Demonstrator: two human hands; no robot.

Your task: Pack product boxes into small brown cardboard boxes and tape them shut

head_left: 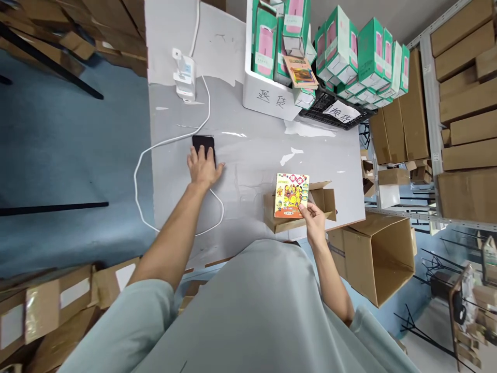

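Observation:
My left hand (pixel 202 167) lies on a black phone-like device (pixel 204 144) on the grey table (pixel 256 150), fingers curled round its near end. My right hand (pixel 314 216) pinches the lower corner of a colourful yellow-and-orange booklet (pixel 291 195) and holds it upright over a small open cardboard box (pixel 298 207) at the table's near edge.
A white cable (pixel 155 150) loops off the table's left edge from a white charger stand (pixel 184 77). At the back stand a white foam box (pixel 267 93) and a black crate (pixel 330 111), both filled with green-and-pink boxes. An open carton (pixel 380 259) sits on the floor at right beside shelves of cartons.

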